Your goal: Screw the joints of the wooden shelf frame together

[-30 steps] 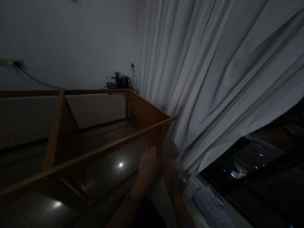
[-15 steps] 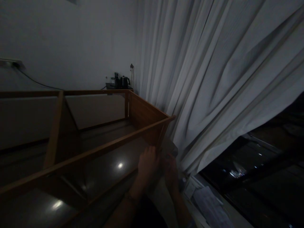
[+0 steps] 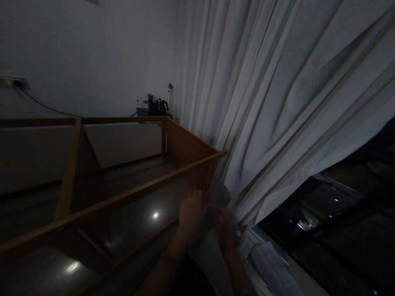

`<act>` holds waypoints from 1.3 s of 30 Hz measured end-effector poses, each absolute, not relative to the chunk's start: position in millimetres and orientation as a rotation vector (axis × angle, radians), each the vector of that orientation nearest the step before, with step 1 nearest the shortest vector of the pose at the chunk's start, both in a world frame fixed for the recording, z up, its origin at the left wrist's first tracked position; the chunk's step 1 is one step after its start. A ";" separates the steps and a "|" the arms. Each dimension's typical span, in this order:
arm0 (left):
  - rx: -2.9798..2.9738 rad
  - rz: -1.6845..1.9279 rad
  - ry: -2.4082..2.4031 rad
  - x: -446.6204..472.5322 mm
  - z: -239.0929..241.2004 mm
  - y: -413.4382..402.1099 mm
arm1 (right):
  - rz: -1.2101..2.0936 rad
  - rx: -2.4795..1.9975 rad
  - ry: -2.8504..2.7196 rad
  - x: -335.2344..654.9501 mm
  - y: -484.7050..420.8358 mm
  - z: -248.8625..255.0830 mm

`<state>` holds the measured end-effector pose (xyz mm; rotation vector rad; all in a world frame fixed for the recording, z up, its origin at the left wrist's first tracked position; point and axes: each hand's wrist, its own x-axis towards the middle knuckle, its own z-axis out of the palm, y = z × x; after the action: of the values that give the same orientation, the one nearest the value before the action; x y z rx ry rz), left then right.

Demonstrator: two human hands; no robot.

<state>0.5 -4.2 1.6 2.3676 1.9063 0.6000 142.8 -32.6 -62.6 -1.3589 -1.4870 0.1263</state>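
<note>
A wooden frame (image 3: 142,189) with open bays and a divider spans the left and middle of the dim head view. At its near right corner, my left hand (image 3: 190,209) is closed around the lower part of the corner post (image 3: 210,174), fingers bent together. Close beside it on the right, my right hand (image 3: 224,222) has its fingers drawn together and pointing at the foot of that post. Whatever sits between those fingers is too dark and small to make out. A grey rounded object (image 3: 221,193) lies just behind my hands.
A long white curtain (image 3: 247,102) hangs at the right, close to the frame's corner. Dark kitchen appliances (image 3: 159,106) stand on a small table behind. A cable (image 3: 46,106) runs along the wall. Folded cloth or paper (image 3: 271,263) lies at lower right.
My right hand has turned and shifted slightly, its fingers now nearer the post and my left hand. The left hand and the frame stay almost where they were.
</note>
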 end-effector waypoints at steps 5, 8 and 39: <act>2.381 0.615 1.899 0.7 1.6 -4.1 | 0.195 -1.361 -1.426 135.1 -37.4 -64.0; 2.385 0.618 1.902 0.8 1.0 -3.8 | 0.218 -1.373 -1.410 133.2 -39.2 -63.4; 2.408 0.625 1.908 -0.2 -2.3 -3.3 | 0.150 -1.330 -1.164 117.8 -29.3 -55.7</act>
<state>-0.2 -3.3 -2.3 2.4079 1.9075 0.6245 117.8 -29.3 -55.7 -1.3300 -1.1640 0.1500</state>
